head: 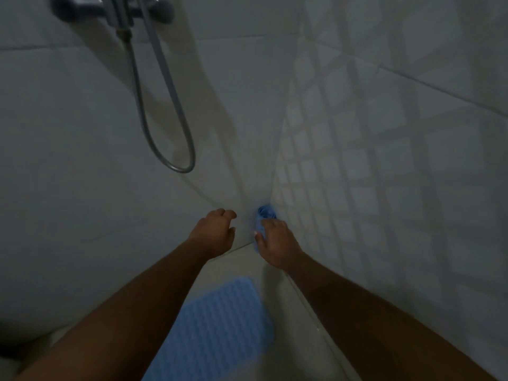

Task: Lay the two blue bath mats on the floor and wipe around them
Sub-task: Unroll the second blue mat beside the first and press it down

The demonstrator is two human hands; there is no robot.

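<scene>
Down in the corner where two tiled walls meet the floor, the right hand (pixel 275 243) grips a bunched blue cloth (pixel 264 215), pressing it into the corner. Just beside it, the left hand (pixel 215 232) hovers empty, fingers loosely curled. One blue bath mat (pixel 220 328) lies flat on the floor between the forearms. A shower hose (pixel 165 105) loops against the left wall.

I see both bare arms stretched forward and down, converging far ahead. My left hand (pixel 215 229) hangs loosely curled, gripping nothing; just right of it, my right hand (pixel 275 243) is closed, knuckles up
</scene>
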